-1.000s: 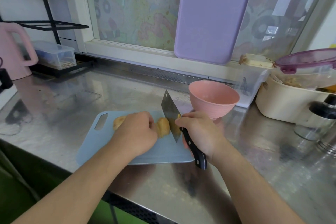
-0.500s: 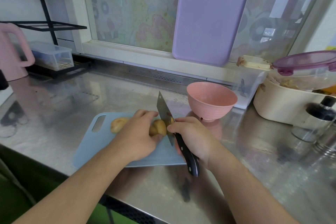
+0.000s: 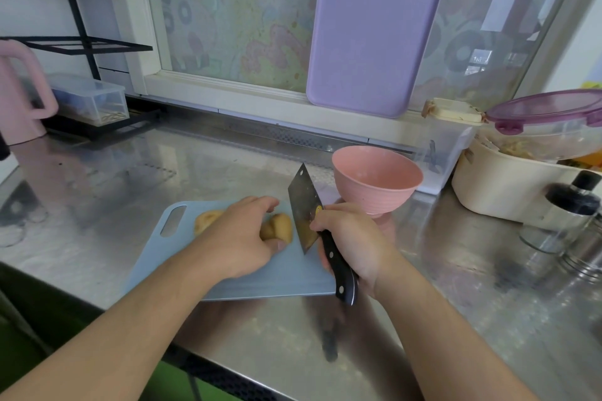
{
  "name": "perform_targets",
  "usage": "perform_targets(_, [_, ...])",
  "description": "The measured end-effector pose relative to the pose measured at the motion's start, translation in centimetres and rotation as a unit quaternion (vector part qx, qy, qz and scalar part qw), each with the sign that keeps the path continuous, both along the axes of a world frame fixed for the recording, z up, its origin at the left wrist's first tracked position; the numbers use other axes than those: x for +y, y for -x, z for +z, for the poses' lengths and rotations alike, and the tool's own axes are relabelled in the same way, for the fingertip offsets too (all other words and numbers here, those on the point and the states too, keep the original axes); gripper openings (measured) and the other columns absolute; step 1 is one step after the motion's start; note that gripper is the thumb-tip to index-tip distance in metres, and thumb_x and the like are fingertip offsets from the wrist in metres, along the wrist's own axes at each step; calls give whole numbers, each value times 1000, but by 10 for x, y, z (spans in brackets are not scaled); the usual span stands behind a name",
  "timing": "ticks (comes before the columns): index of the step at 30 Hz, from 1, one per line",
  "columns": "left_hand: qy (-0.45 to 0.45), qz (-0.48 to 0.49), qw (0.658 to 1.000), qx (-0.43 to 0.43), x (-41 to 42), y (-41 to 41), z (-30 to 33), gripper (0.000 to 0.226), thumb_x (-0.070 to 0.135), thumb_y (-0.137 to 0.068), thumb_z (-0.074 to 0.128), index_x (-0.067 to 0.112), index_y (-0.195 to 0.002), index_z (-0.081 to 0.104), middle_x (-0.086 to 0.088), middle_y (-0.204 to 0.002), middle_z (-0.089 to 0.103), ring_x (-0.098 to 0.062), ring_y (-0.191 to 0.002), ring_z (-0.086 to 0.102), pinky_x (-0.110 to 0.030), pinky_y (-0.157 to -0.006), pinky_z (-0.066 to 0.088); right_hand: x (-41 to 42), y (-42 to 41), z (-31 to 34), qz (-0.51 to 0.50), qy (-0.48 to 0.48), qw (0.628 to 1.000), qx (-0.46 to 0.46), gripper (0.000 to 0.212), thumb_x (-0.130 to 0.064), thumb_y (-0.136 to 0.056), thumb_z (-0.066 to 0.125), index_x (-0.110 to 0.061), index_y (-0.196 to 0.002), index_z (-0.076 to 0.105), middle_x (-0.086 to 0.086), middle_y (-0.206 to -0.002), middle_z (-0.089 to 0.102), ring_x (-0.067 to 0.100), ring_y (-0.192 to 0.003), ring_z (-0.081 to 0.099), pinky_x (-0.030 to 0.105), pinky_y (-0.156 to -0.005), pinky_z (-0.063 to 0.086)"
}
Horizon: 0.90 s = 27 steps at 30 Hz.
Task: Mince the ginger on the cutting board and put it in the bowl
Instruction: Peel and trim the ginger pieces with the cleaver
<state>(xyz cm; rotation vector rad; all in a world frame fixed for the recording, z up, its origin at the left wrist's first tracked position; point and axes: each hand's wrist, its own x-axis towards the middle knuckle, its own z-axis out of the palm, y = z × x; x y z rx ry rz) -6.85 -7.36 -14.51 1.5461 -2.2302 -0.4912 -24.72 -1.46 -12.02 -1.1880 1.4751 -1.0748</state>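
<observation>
A knobby piece of ginger (image 3: 279, 228) lies on the pale blue cutting board (image 3: 283, 277). My left hand (image 3: 242, 238) covers its middle and holds it down, thumb at its near side. My right hand (image 3: 350, 242) grips the black handle of a cleaver (image 3: 304, 212). The blade stands upright just right of the ginger's right end, its edge on or near the board. An empty pink bowl (image 3: 376, 177) stands on the steel counter right behind the board's far right corner.
A purple board (image 3: 374, 26) leans against the window. Clear boxes and a cream pot with a purple lid (image 3: 550, 111) crowd the right, with a glass bottle (image 3: 566, 212) nearer. A pink jug (image 3: 19, 94) and a black rack (image 3: 75, 42) stand at the left.
My left hand has shifted its hold on the ginger, the thumb now showing at its near side. The cleaver stays upright at the ginger's right end. The view has drifted slightly.
</observation>
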Motion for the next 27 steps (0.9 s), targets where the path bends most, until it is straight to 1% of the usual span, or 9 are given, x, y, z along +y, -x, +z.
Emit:
perform_targets(4, [12, 36, 999, -27, 6, -2, 2, 41, 38, -93, 74, 31, -132, 60, 12, -121, 57, -12, -111, 56, -24, -90, 39, 0, -1, 1, -2, 0, 1000, 11, 40, -7, -84, 57, -20, -46, 53, 7, -48, 47, 24, -42, 47, 30, -53, 37])
perform_targets(6, [17, 49, 998, -32, 9, -1, 1, 34, 37, -94, 73, 31, -125, 63, 13, -116, 57, -12, -110, 56, -25, -90, 40, 1, -1, 1, -3, 1, 1000, 12, 37, -7, -84, 57, -19, -50, 52, 8, -48, 48, 24, -41, 46, 29, -52, 37])
perform_targets(11, [-2, 50, 998, -43, 12, -3, 5, 30, 26, -91, 67, 35, -119, 65, 14, -113, 57, -13, -109, 58, -28, -93, 46, 2, -1, 1, -4, -5, 1000, 17, 42, -8, -84, 58, -21, -45, 55, 5, -48, 49, 24, -42, 50, 34, -57, 39])
perform_targets(14, [-8, 60, 997, -48, 12, -5, 6, 35, 18, -89, 64, 28, -122, 65, 8, -117, 58, -17, -111, 58, -33, -98, 50, 2, -2, 3, -5, -6, 1000, 12, 42, -7, -85, 58, -21, -45, 55, 6, -49, 49, 24, -43, 49, 35, -57, 39])
perform_targets(16, [3, 72, 996, -54, 12, -5, 4, 30, 16, -91, 61, 24, -120, 66, 5, -119, 57, -19, -112, 58, -35, -98, 51, 3, -2, 3, -2, -5, 1000, 12, 43, -7, -85, 58, -21, -45, 54, 6, -48, 48, 24, -43, 49, 34, -56, 38])
perform_targets(19, [39, 88, 991, -92, 12, -3, 1, 14, 17, -96, 56, 16, -103, 68, 1, -111, 54, -24, -102, 59, -43, -90, 55, 4, -3, 4, 0, -5, 1000, 14, 42, -6, -85, 57, -21, -46, 54, 5, -48, 48, 23, -41, 49, 32, -55, 38])
perform_targets(22, [58, 106, 985, -120, 13, 2, 3, 15, 19, -99, 53, 14, -96, 67, -2, -106, 52, -26, -96, 59, -42, -79, 55, 5, -3, 4, 5, -4, 1000, 20, 45, -6, -85, 56, -22, -43, 55, 4, -47, 48, 22, -42, 49, 31, -55, 38])
perform_targets(24, [67, 131, 983, -112, 12, 2, 5, 19, 21, -101, 50, 13, -92, 66, -4, -101, 53, -27, -93, 59, -41, -73, 53, 5, -3, 4, 6, -3, 1000, 23, 47, -7, -86, 56, -23, -41, 55, 3, -46, 48, 22, -41, 49, 32, -55, 38])
perform_targets(27, [62, 152, 985, -51, 13, 3, 6, 26, 26, -100, 52, 11, -85, 68, -6, -90, 62, -26, -80, 63, -41, -68, 56, 5, -4, 5, 8, -2, 1000, 29, 47, -7, -85, 56, -24, -41, 54, 4, -46, 48, 22, -42, 49, 32, -55, 39])
